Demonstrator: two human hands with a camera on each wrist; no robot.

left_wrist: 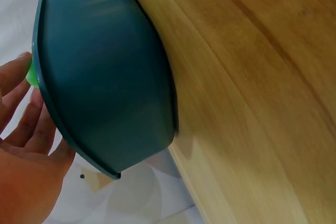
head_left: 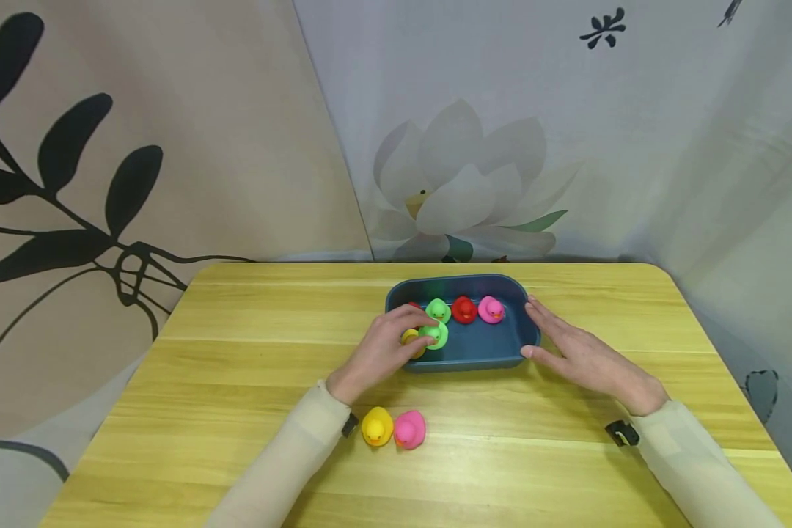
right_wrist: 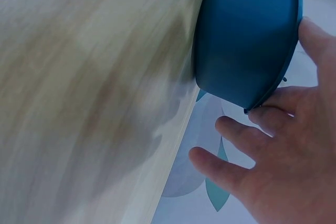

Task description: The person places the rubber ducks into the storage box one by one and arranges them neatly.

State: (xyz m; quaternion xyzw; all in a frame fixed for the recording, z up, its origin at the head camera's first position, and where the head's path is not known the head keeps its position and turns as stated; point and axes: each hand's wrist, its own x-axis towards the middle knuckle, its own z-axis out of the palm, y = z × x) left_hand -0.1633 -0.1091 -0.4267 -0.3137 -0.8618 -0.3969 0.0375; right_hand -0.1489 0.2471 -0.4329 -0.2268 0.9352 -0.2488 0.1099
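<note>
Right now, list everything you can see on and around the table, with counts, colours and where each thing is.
Tray: one, dark blue, middle of the table.
Ducks in the tray: two green, one red, one pink, one yellow-orange under the left fingers; another may be hidden.
Ducks on the table: one yellow, one pink, near edge, side by side.
Table: one, light wood.
Curtains: behind, printed with leaves and a flower.
Left hand: reaching into the tray's left end.
Right hand: open, against the tray's right end.

A yellow wooden table carries a dark blue tub that sits between the two hands. A yellow duck and a pink duck stand touching beside the left wrist.
</note>
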